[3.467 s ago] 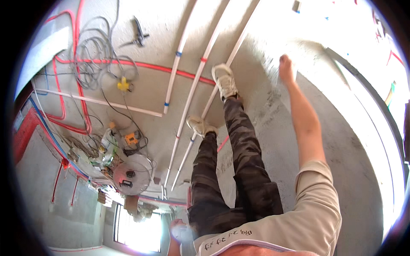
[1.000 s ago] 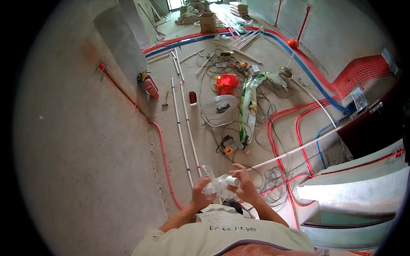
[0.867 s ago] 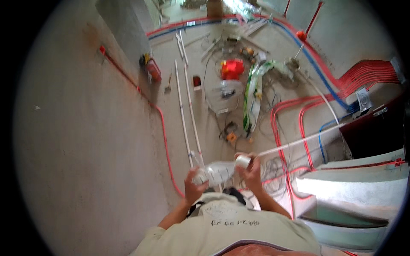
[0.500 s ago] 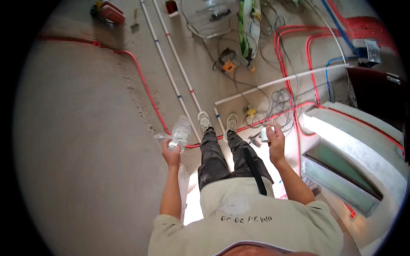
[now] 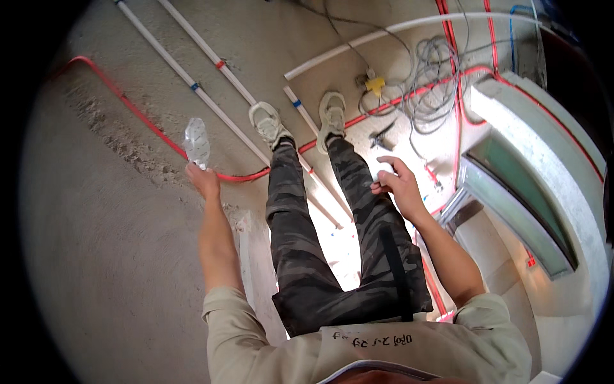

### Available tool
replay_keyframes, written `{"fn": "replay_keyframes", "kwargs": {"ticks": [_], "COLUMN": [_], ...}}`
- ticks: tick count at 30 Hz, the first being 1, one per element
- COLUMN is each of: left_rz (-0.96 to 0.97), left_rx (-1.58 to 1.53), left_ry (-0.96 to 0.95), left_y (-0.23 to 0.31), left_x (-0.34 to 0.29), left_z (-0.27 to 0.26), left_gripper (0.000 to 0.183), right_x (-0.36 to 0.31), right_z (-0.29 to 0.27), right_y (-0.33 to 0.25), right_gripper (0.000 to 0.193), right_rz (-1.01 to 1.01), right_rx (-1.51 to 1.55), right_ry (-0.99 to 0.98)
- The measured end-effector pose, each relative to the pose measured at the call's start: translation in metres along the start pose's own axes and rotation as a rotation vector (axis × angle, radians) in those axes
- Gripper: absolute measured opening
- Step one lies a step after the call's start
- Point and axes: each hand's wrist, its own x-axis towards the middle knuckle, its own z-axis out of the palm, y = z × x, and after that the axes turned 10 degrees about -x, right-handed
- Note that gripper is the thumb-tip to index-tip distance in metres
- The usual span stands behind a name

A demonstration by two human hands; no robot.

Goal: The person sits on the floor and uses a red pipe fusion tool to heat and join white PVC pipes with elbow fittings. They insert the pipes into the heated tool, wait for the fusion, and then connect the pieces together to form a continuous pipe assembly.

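Note:
Out to the left, my left hand [image 5: 203,182] is closed on the neck of a clear plastic bag [image 5: 197,142] with faint print on it. The bag stands up beyond my fingers, over the red conduit. On the other side, my right hand [image 5: 398,182] is in front of my right thigh, its fingers bent round a small white cylindrical piece [image 5: 382,170]. My fingers hide much of that piece. Beyond it on the floor lies a dark hand tool [image 5: 382,136], too small to name exactly.
Two white pipes [image 5: 233,128] run along the floor beside my shoes [image 5: 270,123]. Red conduit [image 5: 141,121] crosses in front of me. A coil of grey cable [image 5: 430,89] with a yellow connector [image 5: 375,86] and a long white pipe [image 5: 384,35] lie ahead. A window frame [image 5: 511,205] is on the right.
My left hand has moved left with the bag, away from my legs. My right hand has turned and come slightly left, so the white piece shows less. The view has tipped closer to my feet.

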Motion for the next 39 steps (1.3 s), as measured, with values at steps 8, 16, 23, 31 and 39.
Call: {"fn": "replay_keyframes", "kwargs": {"ticks": [8,16,23,31,39], "left_rz": [-0.111,0.202,0.599,0.583,0.275], "left_rx": [-0.53,-0.185,0.17,0.214,0.032], "left_ry": [-0.802,-1.029,-1.063,-1.01,-0.89], "left_y": [0.082,0.174,0.186,0.226,0.242], "left_x": [-0.07,-0.074,-0.021,-0.031,-0.129], "left_z": [-0.023,-0.087,-0.1,-0.064,-0.111], "left_gripper": [0.026,0.026,0.029,0.025,0.009], "right_x": [-0.039,-0.161,-0.177,-0.214,-0.126], "right_z": [0.016,0.024,-0.022,-0.077,-0.179], "right_y": [-0.016,-0.099,-0.069,0.039,0.292], "right_gripper": [0.034,0.054,0.052,0.039,0.03], "right_rz": [-0.025,-0.753,-1.151,-1.14,-0.472], "right_rx": [0.446,1.253,1.329,1.37,1.474], "right_ry": [-0.08,-0.808,-0.577,-0.184,0.433]}}
